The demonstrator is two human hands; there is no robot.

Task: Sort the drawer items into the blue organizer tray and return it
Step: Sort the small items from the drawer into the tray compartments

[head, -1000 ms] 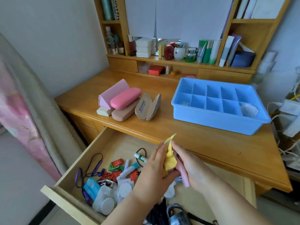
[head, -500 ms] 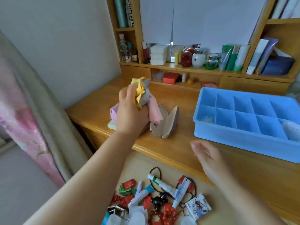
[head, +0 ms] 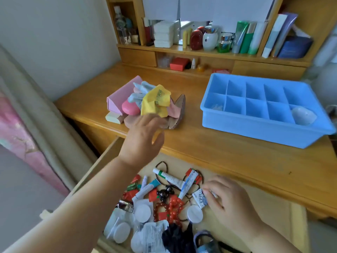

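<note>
While the left hand (head: 144, 137) hovers relaxed & empty nr the yellow cloth (head: 155, 102), left of the blue organizer tray (head: 262, 123), the right hand (head: 229, 205) pinches a white sachet (head: 200, 199) in the drawer (head: 262, 203).

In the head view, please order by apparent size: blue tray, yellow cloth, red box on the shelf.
1. blue tray
2. yellow cloth
3. red box, though it sits farther away, so true size is unsure.

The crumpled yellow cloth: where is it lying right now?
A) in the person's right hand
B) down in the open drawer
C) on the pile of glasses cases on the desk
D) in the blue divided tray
C: the crumpled yellow cloth lies atop the pink glasses cases on the wooden desk, with the left hand open just below it.
</note>
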